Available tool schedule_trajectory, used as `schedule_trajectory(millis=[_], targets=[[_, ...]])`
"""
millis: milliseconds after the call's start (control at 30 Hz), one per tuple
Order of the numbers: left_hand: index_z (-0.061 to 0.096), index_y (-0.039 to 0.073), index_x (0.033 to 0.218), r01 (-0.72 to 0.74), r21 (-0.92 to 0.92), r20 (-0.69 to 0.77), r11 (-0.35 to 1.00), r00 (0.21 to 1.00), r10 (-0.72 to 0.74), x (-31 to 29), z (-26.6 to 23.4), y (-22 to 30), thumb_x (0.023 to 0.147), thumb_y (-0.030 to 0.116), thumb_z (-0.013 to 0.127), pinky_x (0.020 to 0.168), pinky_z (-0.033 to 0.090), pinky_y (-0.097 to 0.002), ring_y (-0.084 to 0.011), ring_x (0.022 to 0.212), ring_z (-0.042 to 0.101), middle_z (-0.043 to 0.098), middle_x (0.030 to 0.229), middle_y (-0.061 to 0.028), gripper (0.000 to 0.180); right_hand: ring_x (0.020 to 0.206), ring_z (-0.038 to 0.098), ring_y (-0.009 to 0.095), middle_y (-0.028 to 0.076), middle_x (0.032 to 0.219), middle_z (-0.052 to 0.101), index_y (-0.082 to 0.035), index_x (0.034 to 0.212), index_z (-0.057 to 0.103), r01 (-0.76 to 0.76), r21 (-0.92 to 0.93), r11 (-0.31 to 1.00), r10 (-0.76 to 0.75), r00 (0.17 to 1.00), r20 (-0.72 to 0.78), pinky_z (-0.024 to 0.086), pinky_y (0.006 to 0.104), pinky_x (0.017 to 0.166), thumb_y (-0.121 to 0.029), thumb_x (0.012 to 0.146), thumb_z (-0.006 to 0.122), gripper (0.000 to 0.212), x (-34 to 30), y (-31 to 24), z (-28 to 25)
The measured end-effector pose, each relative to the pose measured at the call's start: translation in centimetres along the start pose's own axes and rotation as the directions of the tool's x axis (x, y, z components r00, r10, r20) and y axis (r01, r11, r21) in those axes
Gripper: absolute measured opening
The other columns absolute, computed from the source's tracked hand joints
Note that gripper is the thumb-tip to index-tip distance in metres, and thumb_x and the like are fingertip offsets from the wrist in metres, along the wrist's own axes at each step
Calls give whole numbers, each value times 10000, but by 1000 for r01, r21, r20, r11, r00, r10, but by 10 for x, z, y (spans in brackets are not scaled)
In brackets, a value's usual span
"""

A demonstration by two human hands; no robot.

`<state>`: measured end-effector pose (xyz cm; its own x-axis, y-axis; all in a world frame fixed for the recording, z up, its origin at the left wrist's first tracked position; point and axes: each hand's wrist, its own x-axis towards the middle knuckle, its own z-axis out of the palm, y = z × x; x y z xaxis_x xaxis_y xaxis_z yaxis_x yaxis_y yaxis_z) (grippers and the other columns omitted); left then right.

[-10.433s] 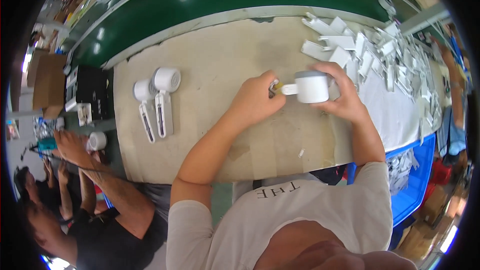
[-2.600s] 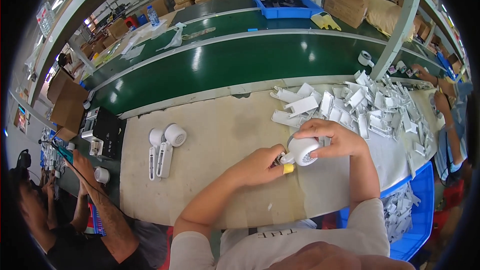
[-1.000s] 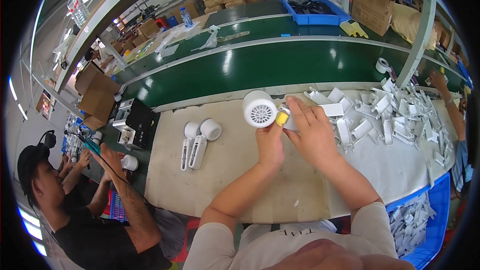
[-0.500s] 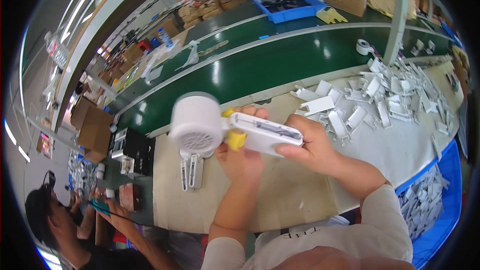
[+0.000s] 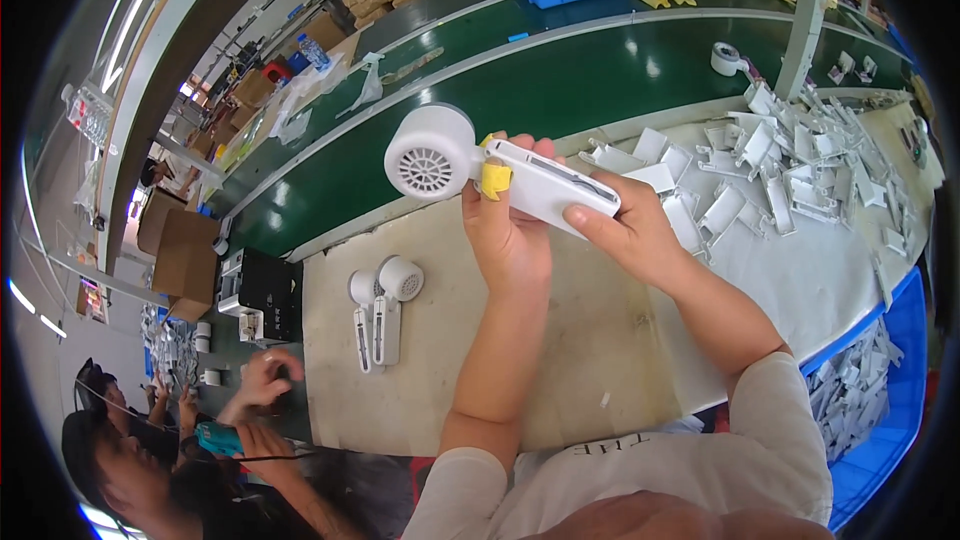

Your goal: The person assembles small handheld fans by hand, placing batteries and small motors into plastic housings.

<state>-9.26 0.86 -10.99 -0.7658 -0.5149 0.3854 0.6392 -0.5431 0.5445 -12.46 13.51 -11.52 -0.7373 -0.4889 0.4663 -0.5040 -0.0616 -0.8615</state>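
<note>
A white handheld fan is held up above the bench between both hands, its round, grilled head pointing left. My left hand is closed round the neck end of its handle, with yellow wrapping at the thumb. The handle's far end is gripped by my right hand, thumb on the near face. A long slot with something dark inside runs along the handle's upper side. Two similar white fans lie side by side on the bench mat, below and left of my hands.
White plastic housings are heaped at the right of the bench. A blue bin of white parts stands at its right edge. A black machine is at the left, where a co-worker's hand shows beside a teal power tool.
Both hands have raised the fan up and to the right, and its grille has turned. The two fans on the bench now show fully. The co-worker's hand has lifted off the tool.
</note>
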Motion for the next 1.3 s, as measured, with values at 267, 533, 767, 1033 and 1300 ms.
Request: schedule_trajectory(millis=[267, 533, 767, 1033, 1300], targets=[[452, 1, 1117, 130, 117, -102, 985, 988, -119, 4, -22, -20, 878, 200, 477, 860, 443, -396, -237, 952, 548, 533, 1041, -110, 311, 584, 510, 143, 89, 675, 570, 17, 805, 581, -273, -61, 960, 280, 937, 209, 405, 272, 531, -352, 750, 644, 378, 7, 17, -8], [511, 9, 1026, 376, -160, -194, 913, 895, -402, 10, -37, -35, 896, 236, 465, 837, 480, -334, -190, 975, 545, 557, 1013, -105, 265, 635, 575, 252, 133, 708, 572, 17, 893, 548, -90, -435, 896, 163, 978, 132, 452, 320, 578, -476, 659, 696, 566, 1, 8, -7], [465, 10, 1092, 353, -167, -184, 921, 906, -381, 8, -33, -29, 901, 232, 456, 863, 465, -361, -204, 1008, 530, 525, 1070, -105, 293, 626, 568, 235, 129, 707, 572, 17, 914, 533, -79, -359, 930, 112, 991, 71, 451, 322, 582, -431, 703, 678, 516, 1, 10, -3], [431, 36, 1155, 160, 4, -62, 987, 985, -160, -4, -17, -21, 903, 270, 457, 899, 426, -387, -225, 1032, 496, 501, 1107, -83, 345, 602, 542, 163, 95, 681, 565, -8, 781, 508, -3, -228, 974, -6, 999, -37, 424, 267, 552, -328, 731, 670, 362, -4, 12, -1], [441, 15, 1151, 64, 136, -46, 989, 997, -59, 0, -13, -13, 854, 183, 552, 867, 460, -395, -276, 1019, 543, 537, 1087, -134, 359, 806, 572, 244, 127, 889, 588, -17, 993, 515, 118, -205, 972, -121, 993, -4, 443, 318, 717, -298, 700, 693, 443, 8, 29, -4]])
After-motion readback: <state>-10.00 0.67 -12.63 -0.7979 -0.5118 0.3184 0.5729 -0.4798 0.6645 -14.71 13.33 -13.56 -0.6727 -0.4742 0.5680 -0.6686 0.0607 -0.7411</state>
